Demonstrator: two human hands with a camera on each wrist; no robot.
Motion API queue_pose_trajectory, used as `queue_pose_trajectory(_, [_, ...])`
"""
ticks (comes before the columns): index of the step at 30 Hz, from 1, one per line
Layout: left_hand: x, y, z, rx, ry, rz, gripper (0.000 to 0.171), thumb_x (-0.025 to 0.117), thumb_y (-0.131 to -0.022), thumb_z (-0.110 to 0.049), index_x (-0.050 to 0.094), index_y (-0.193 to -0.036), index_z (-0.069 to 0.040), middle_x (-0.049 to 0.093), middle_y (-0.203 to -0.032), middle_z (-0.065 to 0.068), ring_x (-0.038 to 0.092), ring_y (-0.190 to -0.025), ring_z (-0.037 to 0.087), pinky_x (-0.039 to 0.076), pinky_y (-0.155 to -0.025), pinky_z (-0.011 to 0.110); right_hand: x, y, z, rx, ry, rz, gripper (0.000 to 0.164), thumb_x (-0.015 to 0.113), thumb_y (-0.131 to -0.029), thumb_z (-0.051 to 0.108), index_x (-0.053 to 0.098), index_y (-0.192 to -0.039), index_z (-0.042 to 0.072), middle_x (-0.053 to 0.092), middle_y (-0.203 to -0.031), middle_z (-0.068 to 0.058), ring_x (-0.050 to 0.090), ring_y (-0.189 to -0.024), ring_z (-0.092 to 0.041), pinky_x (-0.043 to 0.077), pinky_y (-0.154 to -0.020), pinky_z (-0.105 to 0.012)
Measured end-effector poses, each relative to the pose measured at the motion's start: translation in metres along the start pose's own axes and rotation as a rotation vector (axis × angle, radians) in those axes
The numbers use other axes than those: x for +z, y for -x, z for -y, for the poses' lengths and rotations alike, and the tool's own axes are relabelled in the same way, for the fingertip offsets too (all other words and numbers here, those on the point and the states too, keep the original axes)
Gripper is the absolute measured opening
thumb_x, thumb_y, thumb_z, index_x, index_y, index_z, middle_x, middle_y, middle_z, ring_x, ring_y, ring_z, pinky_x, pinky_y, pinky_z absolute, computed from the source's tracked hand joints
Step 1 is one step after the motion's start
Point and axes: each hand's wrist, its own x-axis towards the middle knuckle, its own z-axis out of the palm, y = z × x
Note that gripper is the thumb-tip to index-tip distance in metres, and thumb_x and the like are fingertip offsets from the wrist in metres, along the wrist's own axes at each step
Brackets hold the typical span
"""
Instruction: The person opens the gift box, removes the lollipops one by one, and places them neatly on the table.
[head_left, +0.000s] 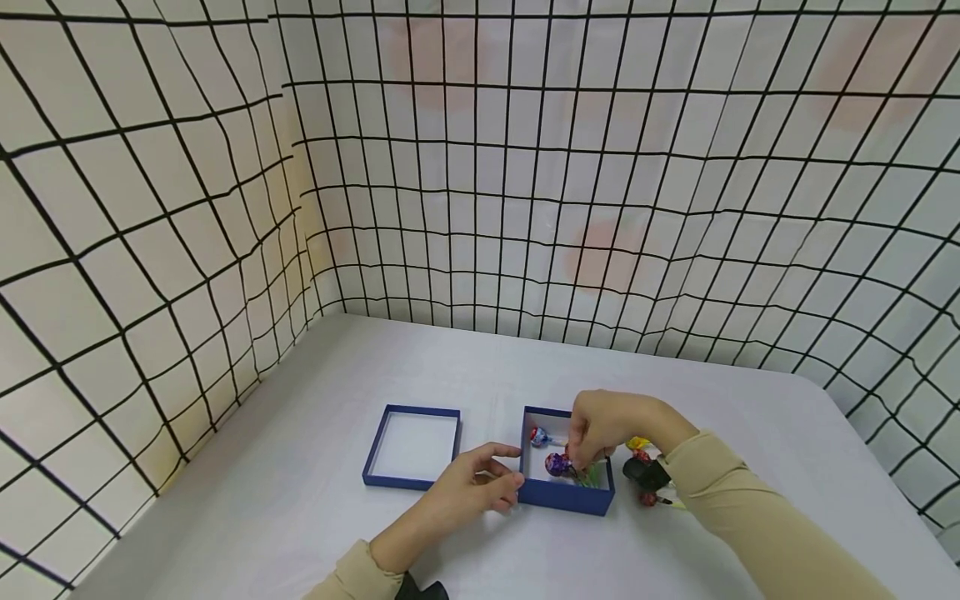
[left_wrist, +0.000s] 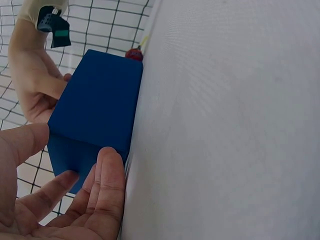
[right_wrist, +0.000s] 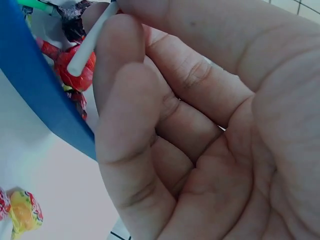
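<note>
My right hand (head_left: 603,423) pinches a white stick (right_wrist: 90,42) inside the box (head_left: 566,496), near its right edge; my left hand (head_left: 468,485) touches the left edge, fingers relaxed. I should steady lightly, keeping the stick clear of the purple lollipop (head_left: 557,465).

The white table (head_left: 300,500) and gridded back wall (head_left: 495,175) are taken in from above by the head camera, aimed forward and down. The blue box (left_wrist: 97,100) is viewed closely from low over the table by the left wrist camera (its tabletop tipped on end). The right hand (right_wrist: 200,142), caught nearest of all by the right wrist camera, is shared by every view, as is the box.
</note>
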Motion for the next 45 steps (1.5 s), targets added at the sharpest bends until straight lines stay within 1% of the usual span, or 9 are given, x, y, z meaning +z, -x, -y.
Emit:
queue_pose_trajectory(2, [0.0, 0.0, 0.0, -0.001, 0.004, -0.002, 0.046, 0.069, -0.097, -0.023, 0.056, -0.137, -0.005, 0.069, -0.099, 0.01, 0.071, -0.085, 0.025, 0.063, -0.075, 0.034, -0.002, 0.002, -0.002, -0.007, 0.002, -0.007, 0.013, 0.082, -0.082, 0.014, 0.074, -0.071, 0.011, 0.062, -0.062, 0.004, 0.049, -0.059, -0.01, 0.044, -0.055, -0.022])
queue_pose_trajectory(6, [0.0, 0.0, 0.0, -0.008, 0.011, 0.001, 0.047, 0.069, -0.097, -0.023, 0.056, -0.137, -0.005, 0.068, -0.099, 0.009, 0.071, -0.085, 0.024, 0.063, -0.075, 0.034, -0.006, 0.008, -0.006, -0.029, -0.014, -0.02, 0.013, 0.082, -0.083, 0.015, 0.074, -0.072, 0.011, 0.066, -0.066, 0.003, 0.052, -0.062, -0.011, 0.051, -0.059, -0.026])
queue_pose_trajectory(8, [0.0, 0.0, 0.0, -0.01, 0.013, 0.002, 0.047, 0.069, -0.097, -0.023, 0.056, -0.138, -0.005, 0.068, -0.099, 0.009, 0.071, -0.086, 0.024, 0.063, -0.076, 0.034, -0.008, 0.011, -0.008, -0.043, -0.028, -0.026, 0.012, 0.081, -0.083, 0.015, 0.075, -0.073, 0.012, 0.068, -0.068, 0.002, 0.053, -0.063, -0.011, 0.053, -0.06, -0.028])
queue_pose_trajectory(10, [0.0, 0.0, 0.0, -0.01, 0.014, 0.004, 0.047, 0.069, -0.097, -0.023, 0.056, -0.138, -0.005, 0.067, -0.099, 0.008, 0.071, -0.086, 0.024, 0.063, -0.076, 0.034, -0.01, 0.015, -0.011, -0.053, -0.044, -0.032, 0.012, 0.081, -0.083, 0.014, 0.074, -0.074, 0.012, 0.069, -0.07, 0.002, 0.052, -0.063, -0.011, 0.052, -0.06, -0.028])
queue_pose_trajectory(17, [0.0, 0.0, 0.0, -0.01, 0.011, 0.008, 0.047, 0.069, -0.097, -0.023, 0.056, -0.138, -0.005, 0.067, -0.099, 0.009, 0.071, -0.086, 0.025, 0.063, -0.076, 0.035, -0.016, 0.027, -0.022, -0.068, -0.095, -0.05, 0.011, 0.078, -0.085, 0.012, 0.073, -0.075, 0.011, 0.064, -0.066, 0.001, 0.048, -0.058, -0.011, 0.04, -0.053, -0.022])
queue_pose_trajectory(24, [0.0, 0.0, 0.001, -0.009, 0.011, -0.002, 0.046, 0.069, -0.097, -0.022, 0.056, -0.138, -0.006, 0.068, -0.1, 0.01, 0.071, -0.085, 0.025, 0.063, -0.076, 0.036, -0.021, 0.043, -0.034, -0.11, -0.124, -0.052, 0.008, 0.076, -0.086, 0.012, 0.074, -0.079, 0.009, 0.061, -0.066, 0.0, 0.048, -0.06, -0.012, 0.044, -0.055, -0.024])
queue_pose_trajectory(33, [-0.001, 0.0, 0.002, -0.01, -0.002, 0.0, 0.047, 0.069, -0.097, -0.024, 0.055, -0.139, -0.007, 0.068, -0.102, 0.01, 0.071, -0.086, 0.025, 0.063, -0.077, 0.035, -0.019, 0.062, -0.055, -0.116, -0.156, -0.06, 0.006, 0.075, -0.087, 0.013, 0.074, -0.082, 0.009, 0.061, -0.069, 0.001, 0.05, -0.062, -0.011, 0.044, -0.055, -0.023])
queue_pose_trajectory(39, [0.0, 0.0, 0.001, -0.01, -0.009, -0.002, 0.047, 0.069, -0.097, -0.023, 0.055, -0.138, -0.007, 0.068, -0.101, 0.011, 0.071, -0.085, 0.025, 0.063, -0.076, 0.034, -0.016, 0.074, -0.068, -0.096, -0.192, -0.071, 0.009, 0.076, -0.088, 0.016, 0.073, -0.084, 0.008, 0.061, -0.069, 0.002, 0.05, -0.062, -0.01, 0.044, -0.055, -0.023])
queue_pose_trajectory(45, [0.0, -0.001, 0.002, -0.013, -0.006, -0.003, 0.047, 0.068, -0.097, -0.023, 0.055, -0.139, -0.007, 0.068, -0.101, 0.011, 0.071, -0.085, 0.024, 0.063, -0.076, 0.035, -0.009, 0.084, -0.084, -0.099, -0.235, -0.059, 0.01, 0.075, -0.088, 0.016, 0.073, -0.086, 0.006, 0.061, -0.071, 0.001, 0.051, -0.063, -0.009, 0.046, -0.055, -0.022])
